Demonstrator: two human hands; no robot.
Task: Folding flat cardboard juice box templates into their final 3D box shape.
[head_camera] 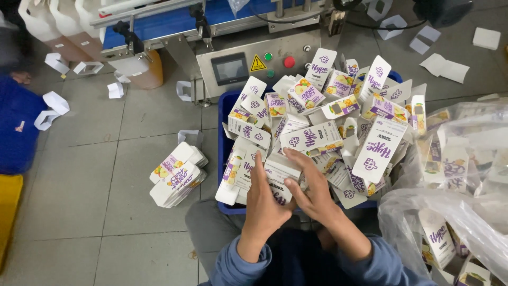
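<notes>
The grey tiled floor (106, 175) fills most of the view, strewn with scraps of white card; at the top stands a steel machine (248, 58) with a blue belt, a small dark screen, a green button and a red one; white plastic jugs (53, 21) stand at its left end. Below the machine sits a blue crate (224, 135), heaped over its rim with flat white cartons (338, 106) printed in purple with fruit pictures; to the right a clear plastic bag (455, 212) holds more of the same cartons. On the floor left of the crate lies a small stack of folded cartons (177, 175).

At the near edge of the crate both hands meet on one white carton (280, 177); the left hand (263, 204) stands edge-up against its left side, fingers straight and pressed together, not curled round it; the right hand (312, 190) lies over its right part, fingers (297, 159) spread a little and bent down onto the card, thumb pointing toward the left hand. Blue sleeves cover both wrists.
</notes>
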